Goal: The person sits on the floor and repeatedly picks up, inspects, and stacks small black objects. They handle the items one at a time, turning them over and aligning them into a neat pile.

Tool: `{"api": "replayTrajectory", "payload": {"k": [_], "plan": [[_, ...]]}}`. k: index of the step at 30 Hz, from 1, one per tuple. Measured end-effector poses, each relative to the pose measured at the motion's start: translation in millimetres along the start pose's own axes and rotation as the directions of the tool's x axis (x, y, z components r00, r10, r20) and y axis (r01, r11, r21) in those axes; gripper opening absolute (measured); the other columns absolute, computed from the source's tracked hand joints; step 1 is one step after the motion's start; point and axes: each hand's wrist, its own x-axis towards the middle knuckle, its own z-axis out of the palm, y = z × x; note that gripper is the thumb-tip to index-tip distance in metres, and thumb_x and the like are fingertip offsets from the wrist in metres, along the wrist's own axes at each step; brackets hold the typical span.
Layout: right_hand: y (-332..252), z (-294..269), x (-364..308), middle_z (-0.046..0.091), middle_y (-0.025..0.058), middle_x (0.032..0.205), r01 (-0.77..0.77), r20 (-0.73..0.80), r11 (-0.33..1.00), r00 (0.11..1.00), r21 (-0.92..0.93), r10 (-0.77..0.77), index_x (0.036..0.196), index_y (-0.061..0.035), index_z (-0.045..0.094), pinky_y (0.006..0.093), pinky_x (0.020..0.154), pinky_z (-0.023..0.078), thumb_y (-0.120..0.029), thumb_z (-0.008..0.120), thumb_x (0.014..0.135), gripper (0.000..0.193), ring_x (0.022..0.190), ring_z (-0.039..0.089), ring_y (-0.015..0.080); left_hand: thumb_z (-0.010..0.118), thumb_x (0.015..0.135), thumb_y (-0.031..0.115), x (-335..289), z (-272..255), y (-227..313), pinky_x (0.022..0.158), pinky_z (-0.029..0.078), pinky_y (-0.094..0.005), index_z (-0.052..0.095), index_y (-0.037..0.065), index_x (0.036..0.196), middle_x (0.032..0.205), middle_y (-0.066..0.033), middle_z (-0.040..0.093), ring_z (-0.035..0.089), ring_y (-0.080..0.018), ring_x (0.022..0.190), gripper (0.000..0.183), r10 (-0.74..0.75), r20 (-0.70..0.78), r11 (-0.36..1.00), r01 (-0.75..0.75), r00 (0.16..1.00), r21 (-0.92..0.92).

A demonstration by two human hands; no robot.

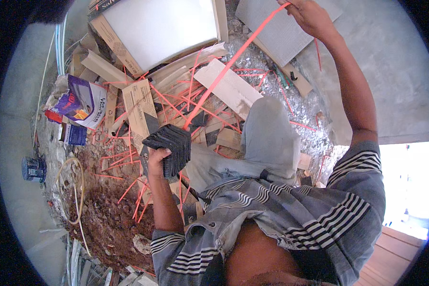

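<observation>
Gripping a stack of black angular pieces, the left hand is closed around its lower left side, thumb along the edge, in front of the grey shirt and just left of the bent, grey-trousered leg. From the stack's upper right edge an orange-red strap runs straight out, its long axis slanting away and to the right. Whether it wraps the stack or only passes behind is hidden. The left hand is nearer the strap's stack end; the right hand, on an outstretched arm, pinches the far end between closed fingers. Beneath the strap lie loose strap scraps and a printed cardboard piece. Farther off are a purple-and-white bag, a white panel framed by cardboard, and a grey tile near the right hand.
</observation>
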Motion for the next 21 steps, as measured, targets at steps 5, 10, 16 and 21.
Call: {"api": "replayTrajectory", "payload": {"k": [5,10,16,21], "plan": [[11.4,32.0,-5.7,0.068,0.0165,0.111,0.037,0.331,0.999,0.943,-0.022,-0.027,0.131,-0.0154,0.059,0.0442,0.09,0.05,-0.026,0.06,0.092,0.04,0.103,0.065,0.0339,0.064,0.064,0.016,-2.7,7.6,-1.6,0.093,0.052,-0.0465,0.052,-0.007,0.122,0.114,-0.02,0.063,0.064,-0.0345,0.102,0.064,0.066,0.032,0.981,-0.059,0.997,-0.187],[-50.1,19.4,-47.2,0.044,0.015,0.148,0.314,0.344,0.946,0.881,0.088,-0.324,0.149,-0.0158,0.037,0.0497,0.109,0.035,-0.033,0.079,0.076,0.086,0.133,0.044,0.0362,0.062,0.071,0.02,5.5,25.1,-5.6,0.098,0.049,-0.0514,0.051,0.002,0.129,0.122,-0.017,0.06,0.06,-0.0354,0.111,0.062,0.097,0.103,0.929,-0.053,0.99,-0.367],[-166.2,20.2,-62.0,0.049,0.0112,0.14,0.678,-0.117,0.687,0.729,0.261,-0.674,0.127,-0.012,0.06,0.0475,0.11,0.032,-0.027,0.073,0.081,0.05,0.131,0.044,0.0294,0.065,0.071,0.021,20.7,53.7,-7.7,0.097,0.05,-0.054,0.048,0.003,0.132,0.124,-0.0188,0.057,0.061,-0.0373,0.108,0.066,0.082,0.194,0.912,0.005,0.978,-0.41],[-180.8,53.5,-51.4,0.064,0.0094,0.103,0.514,0.285,0.64,0.607,0.572,-0.742,0.106,-0.0088,0.069,0.0428,0.087,0.046,-0.025,0.062,0.091,0.023,0.102,0.06,0.0275,0.068,0.068,0.025,8.6,56.3,1.3,0.095,0.051,-0.0547,0.048,0.003,0.13,0.12,-0.0188,0.058,0.061,-0.0379,0.106,0.068,0.138,0.248,0.931,-0.039,0.959,-0.364]]}}
